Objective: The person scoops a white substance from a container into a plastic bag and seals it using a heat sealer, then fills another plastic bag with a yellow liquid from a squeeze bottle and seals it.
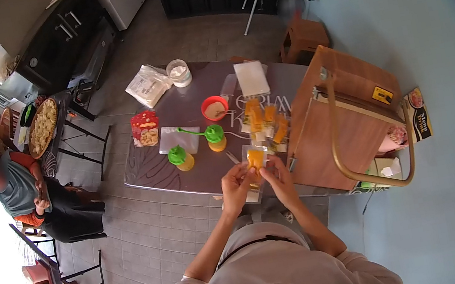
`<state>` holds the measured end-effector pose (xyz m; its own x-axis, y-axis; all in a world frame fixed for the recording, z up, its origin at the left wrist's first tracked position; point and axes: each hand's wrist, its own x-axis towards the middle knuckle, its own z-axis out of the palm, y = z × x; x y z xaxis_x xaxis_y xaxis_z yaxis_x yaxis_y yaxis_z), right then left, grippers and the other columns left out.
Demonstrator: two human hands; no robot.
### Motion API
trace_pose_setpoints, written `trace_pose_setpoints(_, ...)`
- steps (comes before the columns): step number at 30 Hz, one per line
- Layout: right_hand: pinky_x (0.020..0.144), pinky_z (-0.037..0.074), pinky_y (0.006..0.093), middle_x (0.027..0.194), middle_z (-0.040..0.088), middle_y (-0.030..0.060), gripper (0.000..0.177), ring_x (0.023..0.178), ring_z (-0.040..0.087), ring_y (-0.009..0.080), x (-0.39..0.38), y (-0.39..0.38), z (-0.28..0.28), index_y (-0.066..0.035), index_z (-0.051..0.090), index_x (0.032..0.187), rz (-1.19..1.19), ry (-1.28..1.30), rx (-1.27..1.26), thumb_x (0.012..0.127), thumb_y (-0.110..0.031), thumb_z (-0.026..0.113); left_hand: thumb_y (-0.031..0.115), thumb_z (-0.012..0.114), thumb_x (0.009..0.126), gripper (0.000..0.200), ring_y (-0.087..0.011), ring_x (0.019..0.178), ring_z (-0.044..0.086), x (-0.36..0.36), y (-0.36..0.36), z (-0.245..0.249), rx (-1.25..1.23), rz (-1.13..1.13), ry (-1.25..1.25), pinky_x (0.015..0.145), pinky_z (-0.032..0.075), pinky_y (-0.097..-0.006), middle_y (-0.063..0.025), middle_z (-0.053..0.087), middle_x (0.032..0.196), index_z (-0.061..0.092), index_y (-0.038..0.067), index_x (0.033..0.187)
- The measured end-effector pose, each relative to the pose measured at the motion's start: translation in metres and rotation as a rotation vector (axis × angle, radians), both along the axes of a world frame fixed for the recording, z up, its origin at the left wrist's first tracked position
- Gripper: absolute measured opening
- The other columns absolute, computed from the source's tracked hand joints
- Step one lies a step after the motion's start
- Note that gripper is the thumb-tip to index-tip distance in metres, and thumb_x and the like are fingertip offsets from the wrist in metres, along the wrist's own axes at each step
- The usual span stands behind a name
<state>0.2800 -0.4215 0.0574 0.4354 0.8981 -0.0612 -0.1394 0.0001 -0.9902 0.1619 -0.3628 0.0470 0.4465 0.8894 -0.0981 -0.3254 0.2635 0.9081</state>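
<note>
The packet is a little see-through plastic bag with a yellow-orange piece of food inside. The food sits near the top of the bag. The packet is held up in the air. The left hand pinches one side and the right hand pinches the other. It is over the near edge of the bench, close to the other yellow packets.

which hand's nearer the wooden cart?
Right. The right hand is close beside the wooden cart; the left hand sits farther off, across the small bag both hands hold.
</note>
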Motion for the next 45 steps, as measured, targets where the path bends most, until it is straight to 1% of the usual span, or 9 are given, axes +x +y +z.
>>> trace_pose_setpoints(7, 0.051, 0.033, 0.0163, 0.061, 0.05, -0.0064, 0.019, 0.057, 0.045, 0.0003, -0.038, 0.039, -0.031, -0.009, 0.06, 0.076, -0.141, 0.126, -0.121, 0.086, -0.025, 0.06, 0.012, 0.065, 0.081, 0.031, -0.0087, 0.071, 0.061, -0.044, 0.035, -0.013, 0.058, -0.135, 0.286, 0.06, 0.047, -0.0206, -0.0098, 0.066, 0.079, 0.056, -0.008, 0.104)
trace_pose_setpoints(13, 0.052, 0.037, 0.0174, 0.065, 0.055, -0.0042, 0.018, 0.055, 0.05, 0.0037, -0.034, 0.042, -0.036, -0.01, 0.058, 0.078, -0.22, 0.306, -0.24, 0.083, -0.026, 0.064, 0.011, 0.065, 0.08, 0.03, -0.0127, 0.067, 0.063, -0.073, 0.058, -0.032, -0.181, -0.551, 0.187, 0.058, 0.049, -0.0223, -0.0102, 0.065, 0.079, 0.056, -0.006, 0.103)
trace_pose_setpoints(15, 0.053, 0.039, 0.018, 0.065, 0.055, -0.0036, 0.019, 0.056, 0.051, 0.0042, -0.035, 0.041, -0.037, -0.009, 0.058, 0.079, -0.186, 0.282, -0.296, 0.082, -0.026, 0.065, 0.011, 0.065, 0.081, 0.028, -0.0139, 0.068, 0.064, -0.079, 0.064, -0.036, -0.014, -0.63, 0.34, 0.056, 0.05, -0.0238, -0.011, 0.065, 0.081, 0.057, -0.006, 0.101)
trace_pose_setpoints(21, 0.061, 0.047, 0.0209, 0.076, 0.062, 0.0004, 0.02, 0.065, 0.06, 0.0084, -0.027, 0.052, -0.064, -0.009, 0.056, 0.09, -0.208, 0.464, -0.255, 0.08, -0.022, 0.067, 0.017, 0.063, 0.084, 0.025, -0.0167, 0.07, 0.064, -0.085, 0.066, -0.023, -0.358, -0.536, 0.294, 0.063, 0.054, -0.0261, -0.0113, 0.064, 0.086, 0.06, -0.004, 0.097)
trace_pose_setpoints(30, 0.059, 0.048, 0.0235, 0.068, 0.052, -0.0032, 0.023, 0.061, 0.055, 0.0092, -0.005, 0.074, -0.082, -0.012, 0.051, 0.083, -0.16, 0.646, -0.273, 0.077, -0.021, 0.071, 0.024, 0.061, 0.085, 0.036, -0.0165, 0.078, 0.064, -0.067, 0.074, -0.055, -0.308, -0.582, 0.315, 0.068, 0.055, -0.0284, -0.0094, 0.064, 0.095, 0.055, -0.002, 0.109)
trace_pose_setpoints(35, 0.053, 0.044, 0.023, 0.081, 0.057, 0.0014, 0.037, 0.07, 0.057, 0.0084, 0.075, 0.12, -0.142, -0.004, 0.055, 0.11, -0.353, 0.056, -0.36, 0.081, -0.024, 0.066, 0.034, 0.058, 0.086, 0.044, -0.0163, 0.085, 0.062, -0.058, 0.063, -0.073, -0.32, -0.614, 0.462, 0.07, 0.053, -0.0287, -0.0084, 0.061, 0.104, 0.052, 0.001, 0.115)
trace_pose_setpoints(39, 0.057, 0.046, 0.0235, 0.097, 0.057, 0.0071, 0.046, 0.078, 0.058, 0.0125, 0.133, 0.145, -0.209, -0.002, 0.05, 0.118, -0.268, -0.034, -0.276, 0.082, -0.026, 0.065, 0.039, 0.055, 0.087, 0.045, -0.0156, 0.085, 0.061, -0.063, 0.062, -0.083, -0.36, -0.446, 0.465, 0.069, 0.051, -0.0274, -0.0071, 0.061, 0.104, 0.052, 0.004, 0.116)
trace_pose_setpoints(42, 0.075, 0.048, 0.0317, 0.117, 0.051, 0.0129, 0.05, 0.095, 0.057, 0.022, 0.138, 0.145, -0.22, -0.004, 0.048, 0.121, -0.299, -0.485, -0.241, 0.08, -0.026, 0.066, 0.039, 0.054, 0.088, 0.045, -0.015, 0.084, 0.061, -0.07, 0.059, -0.093, -0.348, -0.345, 0.479, 0.066, 0.051, -0.0269, -0.0068, 0.062, 0.102, 0.053, 0.005, 0.116)
trace_pose_setpoints(45, 0.092, 0.039, 0.0409, 0.129, 0.042, 0.016, 0.053, 0.116, 0.045, 0.0298, 0.115, 0.129, -0.19, -0.006, 0.048, 0.123, -0.128, -0.992, -0.599, 0.079, -0.028, 0.066, 0.039, 0.054, 0.088, 0.044, -0.0146, 0.083, 0.062, -0.077, 0.057, -0.104, -0.355, -0.291, 0.507, 0.064, 0.05, -0.0254, -0.0068, 0.062, 0.101, 0.053, 0.005, 0.115)
